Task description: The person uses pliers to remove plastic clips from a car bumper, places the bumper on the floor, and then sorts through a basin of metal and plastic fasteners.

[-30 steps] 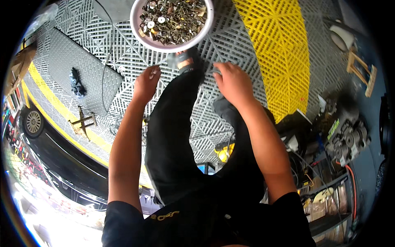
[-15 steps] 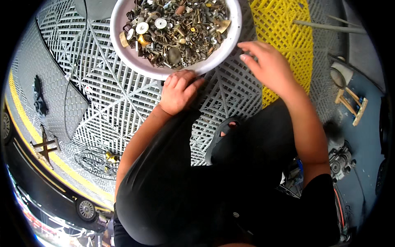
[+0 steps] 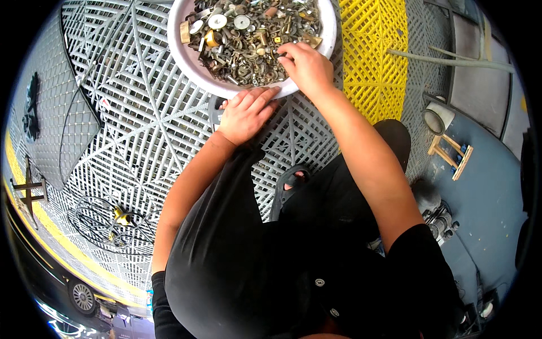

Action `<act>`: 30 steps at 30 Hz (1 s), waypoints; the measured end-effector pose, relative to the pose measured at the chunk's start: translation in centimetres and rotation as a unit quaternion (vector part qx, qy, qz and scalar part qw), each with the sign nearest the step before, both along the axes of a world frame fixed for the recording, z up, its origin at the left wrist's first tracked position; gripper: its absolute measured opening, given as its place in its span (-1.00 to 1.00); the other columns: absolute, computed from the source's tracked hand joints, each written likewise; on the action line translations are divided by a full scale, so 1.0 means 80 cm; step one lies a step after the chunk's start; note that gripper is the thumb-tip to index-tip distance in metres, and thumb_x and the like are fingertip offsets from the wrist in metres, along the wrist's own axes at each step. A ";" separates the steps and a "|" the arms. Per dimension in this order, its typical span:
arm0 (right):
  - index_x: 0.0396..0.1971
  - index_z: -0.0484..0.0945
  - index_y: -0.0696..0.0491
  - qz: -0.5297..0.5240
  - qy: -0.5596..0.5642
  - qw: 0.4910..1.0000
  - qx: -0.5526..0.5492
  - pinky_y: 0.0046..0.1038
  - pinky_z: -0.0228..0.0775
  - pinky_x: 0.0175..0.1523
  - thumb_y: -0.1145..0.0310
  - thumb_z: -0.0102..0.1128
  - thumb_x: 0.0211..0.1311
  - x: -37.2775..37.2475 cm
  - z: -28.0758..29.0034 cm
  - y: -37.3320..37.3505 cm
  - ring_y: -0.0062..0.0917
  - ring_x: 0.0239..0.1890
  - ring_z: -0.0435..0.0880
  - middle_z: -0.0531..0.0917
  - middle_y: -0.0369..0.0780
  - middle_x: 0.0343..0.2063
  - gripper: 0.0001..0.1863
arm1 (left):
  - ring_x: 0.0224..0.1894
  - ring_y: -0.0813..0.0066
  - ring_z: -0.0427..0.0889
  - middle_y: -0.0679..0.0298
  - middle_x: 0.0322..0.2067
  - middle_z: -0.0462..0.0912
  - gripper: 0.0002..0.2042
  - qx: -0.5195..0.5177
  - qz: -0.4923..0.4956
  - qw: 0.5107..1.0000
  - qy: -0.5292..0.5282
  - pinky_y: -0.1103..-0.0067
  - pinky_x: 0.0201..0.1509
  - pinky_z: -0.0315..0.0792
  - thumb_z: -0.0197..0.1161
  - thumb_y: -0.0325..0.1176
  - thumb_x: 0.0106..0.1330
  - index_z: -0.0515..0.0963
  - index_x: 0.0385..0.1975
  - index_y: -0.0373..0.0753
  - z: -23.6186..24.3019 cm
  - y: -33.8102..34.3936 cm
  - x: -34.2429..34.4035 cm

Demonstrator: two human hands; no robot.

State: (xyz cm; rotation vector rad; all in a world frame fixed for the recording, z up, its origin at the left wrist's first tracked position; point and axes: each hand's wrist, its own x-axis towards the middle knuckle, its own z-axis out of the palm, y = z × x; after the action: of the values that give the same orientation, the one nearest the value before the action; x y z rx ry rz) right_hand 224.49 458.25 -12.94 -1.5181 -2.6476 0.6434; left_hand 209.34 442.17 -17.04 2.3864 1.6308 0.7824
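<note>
A pale round basin [image 3: 179,55] full of small metal hardware [image 3: 243,51], with bolts, nuts, washers and clips, stands in front of me. Stretched out flat, the fingers of my left hand [image 3: 245,116] lie against its near rim. My right hand [image 3: 309,68] reaches over the rim at the right, thumb and fingertips drawn together just over the hardware. Whatever is between them is too small to name. Two round washers [image 3: 241,22] and a yellowish ring-like piece [image 3: 212,39] stand out in the pile.
Grey floor grating [image 3: 130,113] surrounds the basin, with a yellow strip [image 3: 372,68] to the right. A coiled cable [image 3: 104,226] lies at lower left, near a quilted mat [image 3: 62,113]. A small wooden frame [image 3: 449,155] and a sieve [image 3: 433,121] are at right.
My right hand has moved left from outside the rim to over the hardware, and its fingers have closed together. My left hand's curled fingers have straightened along the rim. The view has shifted.
</note>
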 end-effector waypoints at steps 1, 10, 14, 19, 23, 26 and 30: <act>-0.14 0.68 -0.11 0.005 0.027 1.000 -0.005 -0.34 0.57 -0.20 0.23 0.32 0.30 0.001 -0.003 -0.003 -0.32 -0.23 0.74 0.71 -0.28 -0.27 -0.81 | 0.18 0.44 0.52 0.39 0.20 0.56 -0.76 0.003 0.001 1.000 -0.010 0.47 0.23 0.33 0.24 -0.27 0.22 0.68 -0.13 -0.02 -0.002 -0.001 -0.001; -0.21 0.58 0.07 0.003 0.146 0.989 -0.013 -0.23 0.55 -0.10 0.31 0.34 0.28 0.031 0.025 -0.043 -0.21 -0.16 0.73 0.74 -0.15 -0.28 -0.80 | 0.19 0.41 0.52 0.34 0.19 0.54 -0.74 0.001 -0.005 0.999 -0.031 0.44 0.25 0.35 0.22 -0.28 0.17 0.66 -0.14 -0.07 -0.003 -0.002 -0.001; -0.20 0.56 0.03 -0.061 0.114 0.985 -0.116 -0.17 0.56 -0.11 0.29 0.31 0.29 0.008 0.021 -0.031 -0.13 -0.18 0.72 0.73 -0.12 -0.26 -0.81 | 0.20 0.39 0.51 0.33 0.19 0.54 -0.75 0.005 -0.006 1.000 -0.026 0.42 0.27 0.35 0.22 -0.28 0.14 0.66 -0.18 -0.07 -0.003 0.002 -0.001; -0.13 0.64 -0.04 0.078 0.076 0.994 0.030 -0.26 0.55 0.01 0.26 0.34 0.24 -0.017 0.008 -0.027 -0.25 -0.12 0.69 0.70 -0.24 -0.18 -0.77 | 0.18 0.39 0.52 0.33 0.15 0.56 -0.74 0.019 -0.002 1.000 -0.019 0.41 0.26 0.34 0.22 -0.26 0.10 0.67 -0.20 -0.06 -0.004 0.000 -0.002; -0.08 0.69 -0.16 0.118 0.079 0.990 0.009 -0.27 0.56 -0.04 0.21 0.33 0.24 -0.049 0.001 -0.038 -0.31 -0.16 0.71 0.69 -0.26 -0.26 -0.75 | 0.16 0.39 0.52 0.32 0.11 0.57 -0.74 -0.011 -0.007 1.000 -0.009 0.41 0.25 0.33 0.22 -0.24 0.08 0.67 -0.22 -0.06 -0.010 -0.007 -0.002; -0.03 0.68 -0.19 0.163 0.011 0.987 0.010 -0.29 0.56 -0.07 0.19 0.34 0.23 -0.060 -0.001 -0.033 -0.34 -0.21 0.73 0.70 -0.30 -0.26 -0.70 | 0.15 0.40 0.52 0.31 0.11 0.57 -0.74 0.000 -0.003 1.000 0.000 0.41 0.25 0.32 0.22 -0.23 0.08 0.66 -0.24 -0.07 -0.012 -0.008 -0.001; -0.08 0.64 -0.19 0.172 -0.007 0.984 0.042 -0.28 0.56 -0.11 0.15 0.37 0.21 -0.051 -0.011 -0.016 -0.34 -0.27 0.75 0.71 -0.33 -0.36 -0.72 | 0.15 0.41 0.52 0.32 0.13 0.57 -0.75 0.007 -0.004 1.000 -0.011 0.43 0.25 0.33 0.21 -0.24 0.09 0.66 -0.24 -0.07 -0.009 -0.003 -0.002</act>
State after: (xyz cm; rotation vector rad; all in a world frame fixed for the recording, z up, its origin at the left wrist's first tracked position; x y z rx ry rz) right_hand 220.45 457.01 -13.79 -1.0555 -2.9332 0.5250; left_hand 209.20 441.89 -17.79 2.3827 1.6115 0.8192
